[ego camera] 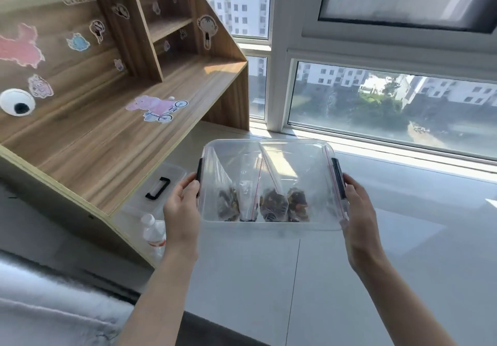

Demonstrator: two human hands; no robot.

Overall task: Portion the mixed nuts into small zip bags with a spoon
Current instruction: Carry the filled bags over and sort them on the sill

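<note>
At the frame's centre, our left hand (180,211) and right hand (359,212) grip the clear box (269,226) by its sides; filled zip bags (273,203) lie inside.

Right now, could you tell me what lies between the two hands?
In the head view, the clear plastic box spans between the left hand and right hand, holding zip bags of nuts.
</note>
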